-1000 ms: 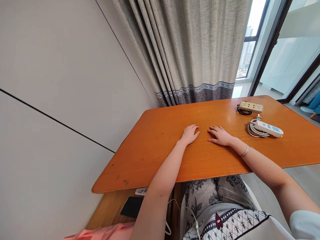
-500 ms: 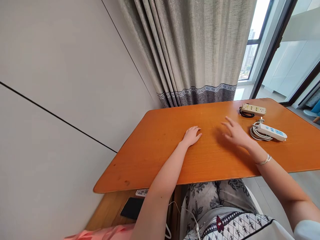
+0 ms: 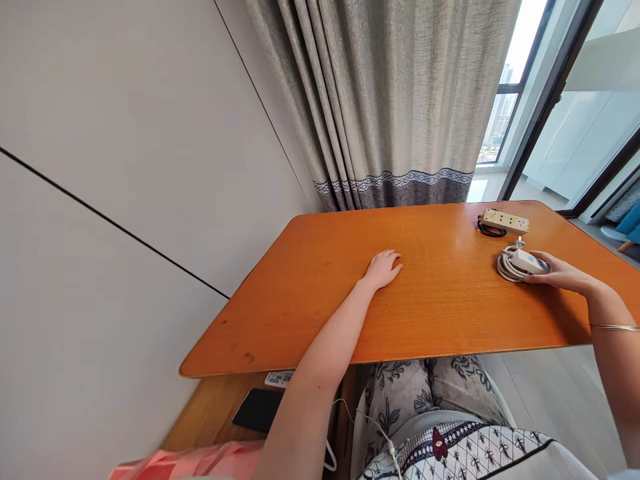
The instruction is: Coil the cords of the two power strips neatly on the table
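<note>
My left hand (image 3: 382, 269) lies flat near the middle of the orange-brown table (image 3: 310, 293), fingers spread, holding nothing. At the right side, my right hand (image 3: 560, 272) is closed round a white power strip (image 3: 531, 262), thumb on the near side and fingers over the far side, covering its right part. The strip's white cord (image 3: 509, 267) is coiled at its left end, with the plug just beyond. Farther back lies a cream power strip (image 3: 506, 221) with a coiled black cord (image 3: 490, 230), touched by neither hand.
A grey curtain (image 3: 400, 100) hangs behind the table, and a pale wall (image 3: 110, 133) runs along the left. Below the table's near left edge are a black flat object (image 3: 257, 409) and pink cloth (image 3: 190, 461). A white cable hangs by my lap.
My right hand has moved right from above the table and taken hold of the white power strip. My left hand has stayed in place. The view has shifted slightly.
</note>
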Available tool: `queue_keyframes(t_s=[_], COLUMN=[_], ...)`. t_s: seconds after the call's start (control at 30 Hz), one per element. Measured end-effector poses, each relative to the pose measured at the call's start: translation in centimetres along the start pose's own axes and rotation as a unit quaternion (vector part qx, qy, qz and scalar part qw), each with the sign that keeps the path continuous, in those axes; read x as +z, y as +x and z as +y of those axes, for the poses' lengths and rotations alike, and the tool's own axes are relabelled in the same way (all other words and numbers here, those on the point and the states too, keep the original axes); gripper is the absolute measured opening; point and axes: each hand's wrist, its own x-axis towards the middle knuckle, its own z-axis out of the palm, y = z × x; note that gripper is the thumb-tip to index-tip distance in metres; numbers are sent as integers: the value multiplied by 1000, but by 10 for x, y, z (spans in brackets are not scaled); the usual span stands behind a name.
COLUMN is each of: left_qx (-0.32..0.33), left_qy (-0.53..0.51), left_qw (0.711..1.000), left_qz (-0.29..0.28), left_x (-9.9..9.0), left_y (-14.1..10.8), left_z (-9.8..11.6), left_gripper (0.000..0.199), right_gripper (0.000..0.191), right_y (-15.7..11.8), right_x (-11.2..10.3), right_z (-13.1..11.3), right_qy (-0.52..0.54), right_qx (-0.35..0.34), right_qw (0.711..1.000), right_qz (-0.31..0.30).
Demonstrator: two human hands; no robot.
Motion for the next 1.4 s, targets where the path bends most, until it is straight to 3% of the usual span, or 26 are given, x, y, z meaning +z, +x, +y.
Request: queue_keyframes(t_s=[0.13, 0.27, 0.43, 0.53, 0.6, 0.7, 0.77, 0.9, 0.97, 1.03, 1.13, 1.27, 1.4], left_qx=[-3, 11, 110, 206, 251, 258, 254, 229, 181, 109, 11, -71, -180], left_qy=[-4, -24, -72, -50, -20, 4, 10, -15, -68, -158, -342, -553, -671], left_qw=[1000, 1000, 991, 977, 968, 964, 964, 971, 978, 973, 911, 779, 640], left_qz=[-1, 6, 5, 7, 24, 66, 78, 66, 79, 127, 229, 285, 329], left_x=[1, -2, -8, -8, -9, -14, -18, -24, -24, -22, -19, -15, -21], left_y=[-1, -4, -14, -21, -23, -23, -21, -15, -11, -6, 2, 15, 23], left_z=[2, 12, 39, 54, 59, 60, 55, 40, 30, 19, 6, 0, -11], left_gripper=[44, 46, 61, 83, 91, 79, 61, 22, 14, 10, 30, 46, 46], right_gripper=[60, 61, 55, 51, 49, 45, 41, 40, 39, 35, 27, 24, 30], right_y=[2, 6, 6, 3, 2, 6, 12, 23, 25, 24, 19, 14, 23], right_x=[10, 27, 63, 87, 102, 116, 120, 117, 112, 107, 106, 113, 116], right_z=[-17, -51, -108, -140, -154, -164, -163, -147, -140, -137, -140, -150, -146], right_qy=[-37, -82, -80, 45, 203, 368, 418, 487, 506, 515, 518, 529, 581], right_qx=[15, 8, -15, -39, -31, 1, 36, 86, 95, 96, 94, 82, 105], right_qw=[999, 996, 994, 992, 961, 883, 854, 814, 806, 809, 814, 812, 787], right_qz=[-16, -21, -74, -108, -188, -293, -308, -303, -291, -268, -245, -232, -176])
